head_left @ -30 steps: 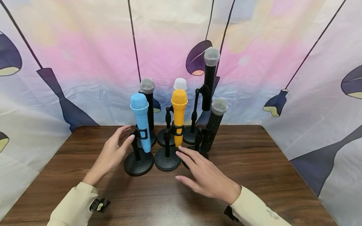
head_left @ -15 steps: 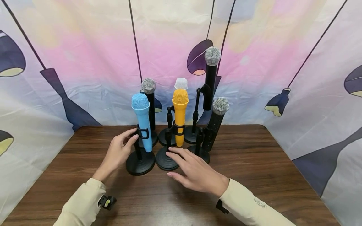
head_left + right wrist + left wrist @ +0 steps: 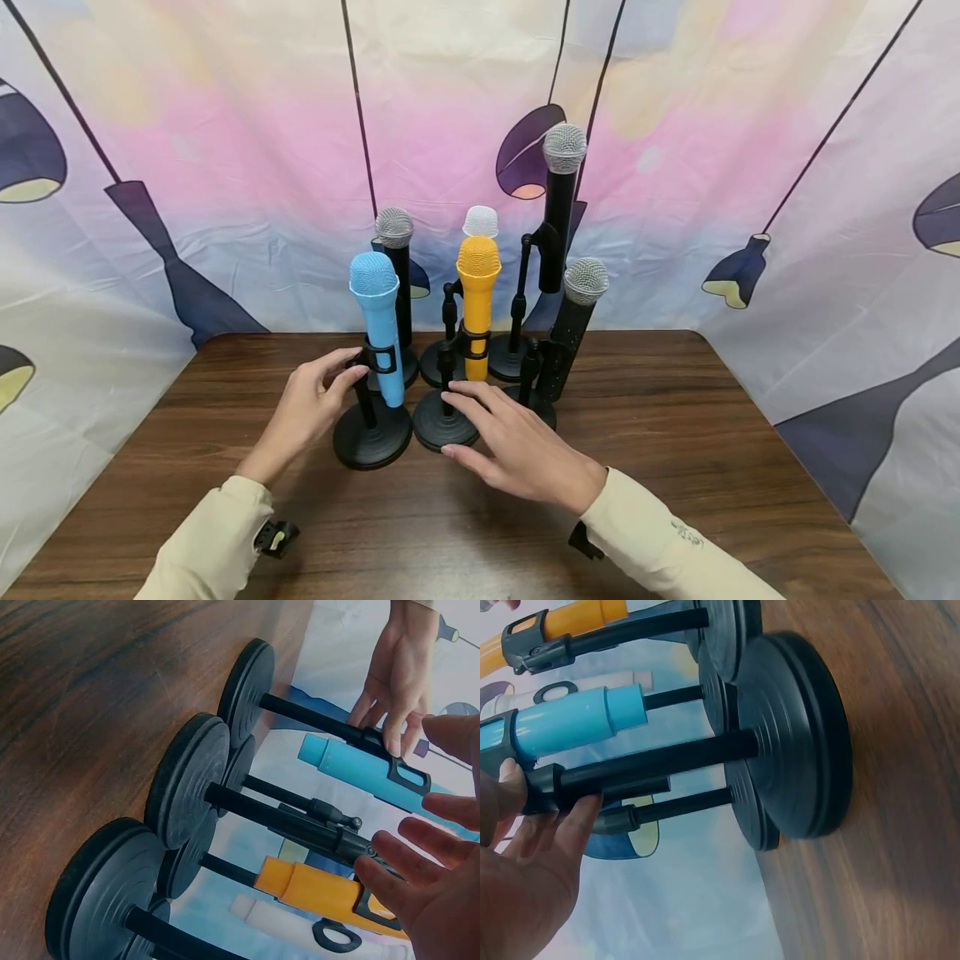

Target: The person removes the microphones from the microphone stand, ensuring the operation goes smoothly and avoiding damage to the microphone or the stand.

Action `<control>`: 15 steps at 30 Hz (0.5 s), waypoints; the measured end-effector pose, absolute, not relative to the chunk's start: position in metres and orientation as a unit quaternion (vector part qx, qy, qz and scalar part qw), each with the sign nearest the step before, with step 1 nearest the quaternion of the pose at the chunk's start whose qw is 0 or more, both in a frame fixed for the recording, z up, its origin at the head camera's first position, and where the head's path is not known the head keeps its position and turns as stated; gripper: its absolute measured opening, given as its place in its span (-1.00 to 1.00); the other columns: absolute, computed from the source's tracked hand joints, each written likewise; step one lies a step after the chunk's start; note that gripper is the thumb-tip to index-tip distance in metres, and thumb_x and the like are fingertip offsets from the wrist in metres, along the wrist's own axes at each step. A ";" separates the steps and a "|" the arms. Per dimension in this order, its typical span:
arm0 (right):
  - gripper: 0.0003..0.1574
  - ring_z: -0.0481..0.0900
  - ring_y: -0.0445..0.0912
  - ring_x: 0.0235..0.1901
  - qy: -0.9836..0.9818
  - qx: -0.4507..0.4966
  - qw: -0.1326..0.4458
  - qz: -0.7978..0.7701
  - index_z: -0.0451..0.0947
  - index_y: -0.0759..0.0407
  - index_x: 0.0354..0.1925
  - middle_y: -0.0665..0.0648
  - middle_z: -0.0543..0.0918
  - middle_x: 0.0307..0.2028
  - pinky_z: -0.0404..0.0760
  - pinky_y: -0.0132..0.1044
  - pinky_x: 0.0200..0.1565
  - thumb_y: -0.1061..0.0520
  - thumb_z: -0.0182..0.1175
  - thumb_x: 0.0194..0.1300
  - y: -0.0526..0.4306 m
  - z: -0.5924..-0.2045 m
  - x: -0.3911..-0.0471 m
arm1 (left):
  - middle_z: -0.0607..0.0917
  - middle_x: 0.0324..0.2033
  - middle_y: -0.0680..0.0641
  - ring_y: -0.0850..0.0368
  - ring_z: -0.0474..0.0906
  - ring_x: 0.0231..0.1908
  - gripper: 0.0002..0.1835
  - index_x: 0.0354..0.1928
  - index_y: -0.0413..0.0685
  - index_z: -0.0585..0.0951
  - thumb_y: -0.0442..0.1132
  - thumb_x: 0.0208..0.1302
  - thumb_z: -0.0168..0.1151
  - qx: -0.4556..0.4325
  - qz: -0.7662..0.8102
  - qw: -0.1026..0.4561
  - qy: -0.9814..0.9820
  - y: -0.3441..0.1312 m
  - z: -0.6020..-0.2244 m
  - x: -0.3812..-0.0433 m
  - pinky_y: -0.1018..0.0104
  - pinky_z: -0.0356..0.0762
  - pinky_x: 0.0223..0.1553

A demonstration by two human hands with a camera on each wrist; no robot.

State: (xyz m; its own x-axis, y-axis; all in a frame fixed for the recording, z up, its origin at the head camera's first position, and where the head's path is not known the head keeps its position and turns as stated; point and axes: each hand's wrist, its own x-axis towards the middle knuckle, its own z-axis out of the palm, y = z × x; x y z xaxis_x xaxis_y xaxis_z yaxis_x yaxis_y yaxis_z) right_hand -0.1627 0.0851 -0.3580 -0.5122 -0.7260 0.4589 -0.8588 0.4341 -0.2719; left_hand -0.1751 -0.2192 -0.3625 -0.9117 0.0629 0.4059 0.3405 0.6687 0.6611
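A light blue microphone [image 3: 381,321] leans in the clip of a black desk stand [image 3: 372,437] at the front left of the group. My left hand [image 3: 303,408] pinches that stand just below the clip, thumb on one side and fingers on the other, as the left wrist view shows. A yellow microphone [image 3: 476,308] sits in the clip of the middle stand [image 3: 444,427]. My right hand [image 3: 517,446] is in front of this stand, fingers extended and nothing held. In the right wrist view its fingertips are close to the yellow microphone's clip; contact cannot be told.
Behind stand a black microphone [image 3: 397,250], a white one [image 3: 480,222], partly hidden, and a tall black one [image 3: 557,217]. A speckled black microphone [image 3: 573,333] tilts at the front right. The stand bases crowd together on the wooden table [image 3: 675,433] before a patterned cloth [image 3: 285,125].
My left hand has reached the blue microphone's stand and taken hold of it. My right hand has moved left to the middle stand. The blue microphone is slightly lower in view.
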 end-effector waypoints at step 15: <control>-0.23 0.41 -0.11 0.33 -0.824 0.449 0.117 0.325 0.28 0.16 0.47 0.12 0.35 0.41 0.44 -0.18 0.29 -0.10 0.23 0.47 0.069 -0.344 -0.169 | 0.76 -0.25 -0.12 0.17 0.51 -0.47 -0.63 0.22 -0.21 0.62 -0.17 0.51 0.20 -0.131 -0.377 0.180 -0.899 -0.212 -0.364 -0.151 0.30 0.48 -0.39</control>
State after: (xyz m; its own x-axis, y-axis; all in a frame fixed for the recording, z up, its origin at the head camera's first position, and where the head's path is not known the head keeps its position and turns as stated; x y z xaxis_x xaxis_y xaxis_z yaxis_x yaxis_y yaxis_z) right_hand -0.1687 0.0692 -0.3435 -0.5687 -0.6639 0.4856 -0.8166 0.3845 -0.4305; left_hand -0.1511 -0.2119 -0.3636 -0.9005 0.0997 0.4233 0.3720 0.6807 0.6311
